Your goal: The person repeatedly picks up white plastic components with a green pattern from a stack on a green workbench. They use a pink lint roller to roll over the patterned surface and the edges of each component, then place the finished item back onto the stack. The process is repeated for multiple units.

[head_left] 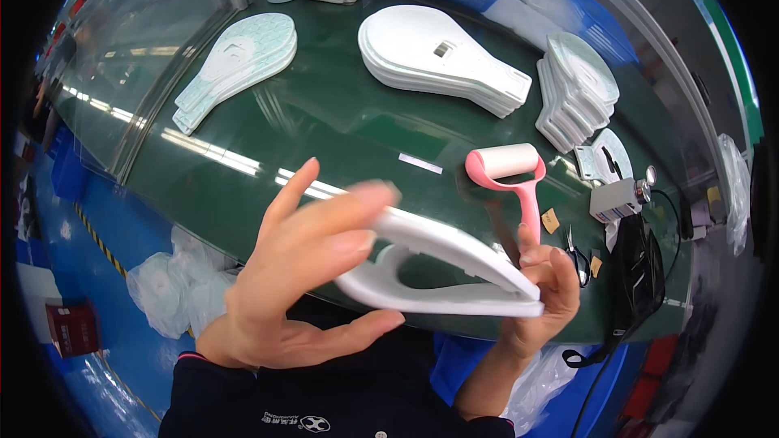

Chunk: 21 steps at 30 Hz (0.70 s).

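Two white paddle-shaped plastic shells (454, 272) are held edge-on in front of me, joined at the narrow end and spread apart at the wide end. My left hand (304, 276) grips the wide end, fingers over the top shell and thumb below. My right hand (540, 288) pinches the narrow end. Just behind them a pink-handled lint roller (511, 170) with a white roll lies on the green table (324, 126).
A stack of white shells (442, 57) sits at the centre back, another stack (576, 89) at the right, and pale patterned paddle-shaped sheets (235, 65) at the left. A small grey device (617, 195) and black cable lie at the right. Plastic bags (174, 284) hang below the table edge.
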Each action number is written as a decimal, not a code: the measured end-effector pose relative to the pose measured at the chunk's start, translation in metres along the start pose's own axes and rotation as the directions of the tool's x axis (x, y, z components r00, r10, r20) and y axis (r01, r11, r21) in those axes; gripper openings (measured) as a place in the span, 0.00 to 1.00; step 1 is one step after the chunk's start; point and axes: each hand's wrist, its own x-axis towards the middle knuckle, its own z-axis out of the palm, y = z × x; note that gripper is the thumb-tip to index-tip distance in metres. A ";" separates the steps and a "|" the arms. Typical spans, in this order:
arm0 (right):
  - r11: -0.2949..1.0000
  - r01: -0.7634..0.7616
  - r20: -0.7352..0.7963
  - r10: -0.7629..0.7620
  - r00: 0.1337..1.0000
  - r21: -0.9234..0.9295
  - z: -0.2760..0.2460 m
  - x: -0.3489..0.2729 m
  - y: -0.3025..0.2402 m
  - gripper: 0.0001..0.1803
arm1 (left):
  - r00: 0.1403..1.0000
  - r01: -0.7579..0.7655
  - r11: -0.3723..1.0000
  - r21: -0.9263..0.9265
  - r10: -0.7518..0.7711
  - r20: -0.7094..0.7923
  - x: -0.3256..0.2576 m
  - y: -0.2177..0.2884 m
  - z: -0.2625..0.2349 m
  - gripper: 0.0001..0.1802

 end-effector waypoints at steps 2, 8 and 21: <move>0.929 0.115 0.193 -0.049 0.980 -0.352 0.004 0.013 -0.018 0.28 | 0.993 0.028 0.989 0.142 -0.044 0.106 0.007 0.006 0.007 0.46; 0.776 0.296 0.399 -0.062 0.915 -0.557 0.019 0.025 -0.032 0.29 | 0.974 0.135 0.987 0.091 -0.149 0.171 0.010 0.002 0.027 0.10; 0.872 -0.486 -0.245 0.486 0.839 0.066 0.028 -0.011 -0.033 0.40 | 0.945 0.226 0.793 -0.565 -0.319 -0.070 -0.016 -0.011 0.023 0.14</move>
